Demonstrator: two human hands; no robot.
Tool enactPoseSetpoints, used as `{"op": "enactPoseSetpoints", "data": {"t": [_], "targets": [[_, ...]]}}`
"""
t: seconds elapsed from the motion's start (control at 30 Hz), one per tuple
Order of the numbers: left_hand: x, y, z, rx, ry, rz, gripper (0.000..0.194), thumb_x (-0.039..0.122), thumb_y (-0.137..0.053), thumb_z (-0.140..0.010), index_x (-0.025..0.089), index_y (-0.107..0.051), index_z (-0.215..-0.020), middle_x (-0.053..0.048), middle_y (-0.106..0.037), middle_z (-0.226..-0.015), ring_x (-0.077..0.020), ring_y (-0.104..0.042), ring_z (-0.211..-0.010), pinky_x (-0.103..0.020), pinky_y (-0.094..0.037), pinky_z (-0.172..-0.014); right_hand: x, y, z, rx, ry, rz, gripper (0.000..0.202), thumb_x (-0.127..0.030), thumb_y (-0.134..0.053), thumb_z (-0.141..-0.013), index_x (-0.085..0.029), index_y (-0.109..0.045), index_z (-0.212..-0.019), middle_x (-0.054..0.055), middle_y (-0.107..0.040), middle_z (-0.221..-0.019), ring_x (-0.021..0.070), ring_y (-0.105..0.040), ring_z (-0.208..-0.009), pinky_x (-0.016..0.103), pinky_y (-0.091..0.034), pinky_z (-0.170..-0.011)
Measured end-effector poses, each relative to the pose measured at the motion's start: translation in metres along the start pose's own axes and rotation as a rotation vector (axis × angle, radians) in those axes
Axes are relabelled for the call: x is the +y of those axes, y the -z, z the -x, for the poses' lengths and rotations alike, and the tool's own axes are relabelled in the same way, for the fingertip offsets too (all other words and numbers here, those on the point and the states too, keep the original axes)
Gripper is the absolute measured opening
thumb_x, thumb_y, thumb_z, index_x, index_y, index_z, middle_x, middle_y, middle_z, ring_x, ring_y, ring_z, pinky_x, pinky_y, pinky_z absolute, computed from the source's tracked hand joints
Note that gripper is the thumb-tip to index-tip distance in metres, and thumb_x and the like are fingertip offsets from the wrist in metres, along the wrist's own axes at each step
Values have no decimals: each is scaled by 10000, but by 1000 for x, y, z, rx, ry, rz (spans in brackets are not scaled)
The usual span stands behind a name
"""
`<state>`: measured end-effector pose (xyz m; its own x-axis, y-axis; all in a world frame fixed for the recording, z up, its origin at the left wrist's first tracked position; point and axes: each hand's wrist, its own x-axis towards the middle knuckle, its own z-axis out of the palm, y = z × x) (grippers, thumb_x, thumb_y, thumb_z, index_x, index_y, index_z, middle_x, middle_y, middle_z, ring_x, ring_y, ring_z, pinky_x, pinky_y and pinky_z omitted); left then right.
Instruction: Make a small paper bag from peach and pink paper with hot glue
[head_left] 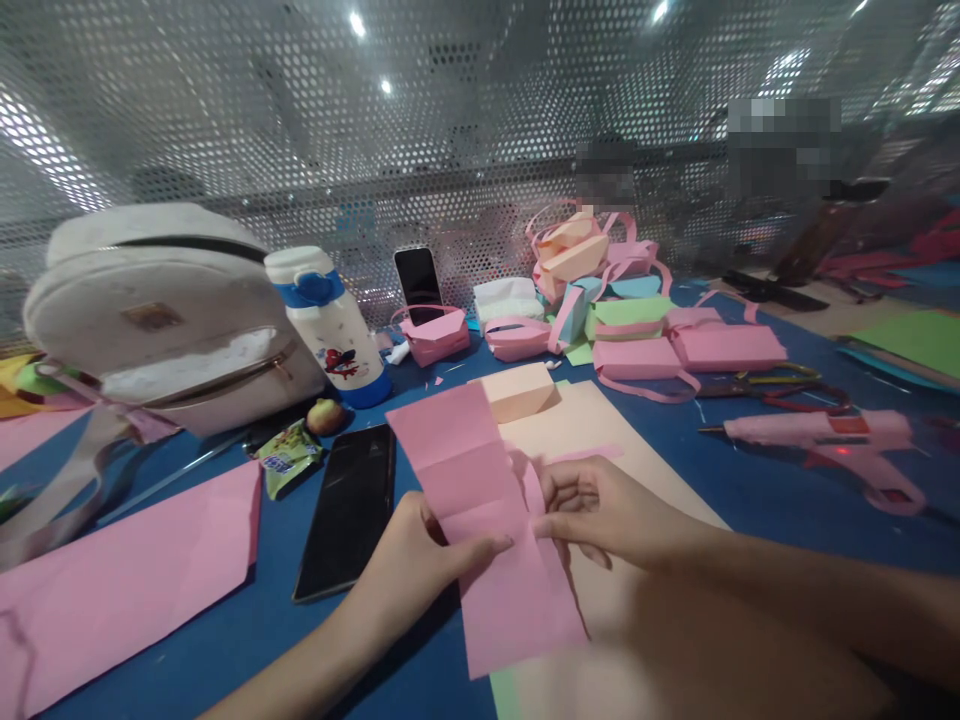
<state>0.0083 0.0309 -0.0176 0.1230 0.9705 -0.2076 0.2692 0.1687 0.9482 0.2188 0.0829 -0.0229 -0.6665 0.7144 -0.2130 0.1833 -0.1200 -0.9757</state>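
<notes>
A creased sheet of pink paper (480, 480) is held up, tilted, between my hands. My left hand (442, 550) grips its left edge, thumb flat on the front and the other fingers mostly hidden behind. At the right edge, my right hand (592, 510) pinches a pink paper strip (531, 490) against the sheet. Below lie peach paper sheets (637, 460) with a small folded peach paper piece (521, 392) at their far end. A black phone (349, 510) lies beside my left hand.
A pink glue gun (832, 435) with a red light lies right, near pliers (795, 390). Folded paper bags (637, 320) crowd the back. On the left are a backpack (172, 310), a bottle (330, 325), a snack packet (290, 458) and pink paper (150, 580). A second phone (418, 280) stands upright.
</notes>
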Motion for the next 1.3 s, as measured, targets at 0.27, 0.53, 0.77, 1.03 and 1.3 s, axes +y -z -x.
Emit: {"op": "enactPoseSetpoints", "data": {"t": [0.27,0.53,0.77,1.03,1.3], "targets": [[0,0,1,65,-46,56,341,342,-772,-712,141,-758,-987,-93,-783,-960,-271,-720,-863,-335,-578,-743,-3,0,0,-6,-28,4,250,-359,-737,-757,-150,-609,-805,-42,-553,-641,29,-416,-364,170,-329,-348],[1,0,1,-21,-14,-46,268,376,-740,-719,112,-737,-675,-52,-731,-665,-164,-613,-553,-230,-452,-513,-4,-2,1,-14,-34,8,282,-367,-766,-723,-155,-583,-691,-51,-539,-543,42,-413,-376,163,-311,-344],[2,0,2,18,19,36,288,404,-754,-698,117,-745,-724,-75,-759,-753,-192,-636,-619,-258,-487,-572,-2,1,1,-11,-4,-11,220,-320,-745,-741,-149,-606,-737,-47,-546,-593,38,-417,-378,176,-327,-356],[2,-2,2,16,-14,-18,236,343,-756,-697,109,-739,-670,-43,-714,-649,-147,-562,-543,-234,-440,-515,-3,-1,1,-17,-55,-8,338,-421,-780,-688,-155,-576,-731,5,-605,-580,102,-543,-472,164,-326,-353],[2,-3,2,104,5,12,291,373,-764,-650,110,-671,-567,-21,-635,-540,-114,-483,-483,-213,-376,-462,0,4,-1,-42,-27,-8,291,-390,-762,-730,-148,-609,-786,-22,-588,-655,41,-435,-393,171,-340,-353]]}}
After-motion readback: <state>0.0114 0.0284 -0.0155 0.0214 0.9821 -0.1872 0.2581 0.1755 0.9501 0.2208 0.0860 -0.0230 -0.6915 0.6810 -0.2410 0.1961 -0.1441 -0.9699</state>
